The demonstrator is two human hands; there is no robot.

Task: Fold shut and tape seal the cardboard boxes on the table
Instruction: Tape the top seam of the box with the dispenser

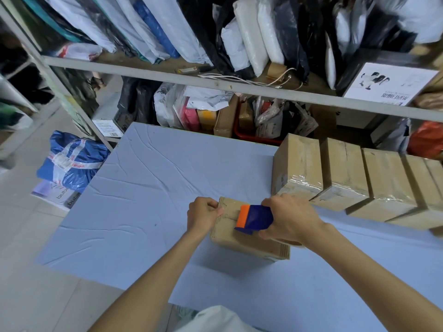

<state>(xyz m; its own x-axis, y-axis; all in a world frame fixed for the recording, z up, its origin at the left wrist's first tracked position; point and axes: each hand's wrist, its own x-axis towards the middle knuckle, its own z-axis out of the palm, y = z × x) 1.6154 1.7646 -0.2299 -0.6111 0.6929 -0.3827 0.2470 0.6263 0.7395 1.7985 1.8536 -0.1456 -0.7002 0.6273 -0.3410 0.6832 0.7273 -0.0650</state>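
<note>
My left fingers [217, 209] pinch the left end of the box [244, 244] on the desk [148, 188], my right fingers [272, 202] grip the tape dispenser [254, 218] pressed on its top, and the flap seam [230, 218] runs lengthwise between them, so I judge the pull goes leftward.

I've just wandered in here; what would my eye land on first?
Most likely the bright blue and orange tape dispenser, gripped by the right hand and pressed on top of a small cardboard box at the middle of the blue-covered table, while the left hand holds the box's left end. Next, the row of taped boxes lined up at the table's right, and the shelf behind crammed with plastic bags.
</note>
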